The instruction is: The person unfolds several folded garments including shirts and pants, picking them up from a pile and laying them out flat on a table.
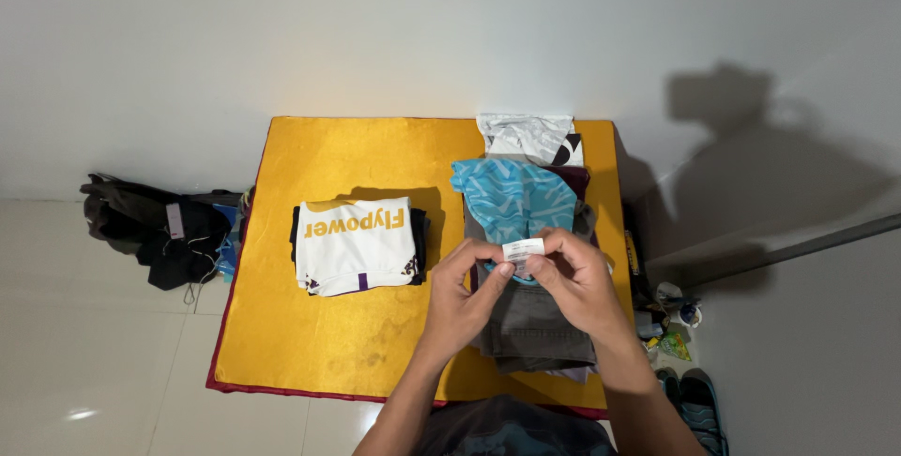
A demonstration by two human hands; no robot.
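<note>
My left hand (pixel 466 292) and my right hand (pixel 576 280) meet over the right side of a yellow mat (pixel 328 334). Together they pinch a small white label (pixel 523 250) sewn to a light blue patterned garment (pixel 511 195). That garment lies on top of a pile of unfolded clothes, with a dark grey piece (pixel 535 329) under it and a white-grey patterned piece (pixel 526 135) at the far end. A folded white shirt with yellow lettering (pixel 357 245) sits on a dark folded stack at the mat's middle left, apart from both hands.
The mat lies on a pale tiled floor against a white wall. A heap of dark clothes or bags (pixel 155 226) lies to the left of the mat. Small items and a pair of sandals (pixel 694 400) lie to the right.
</note>
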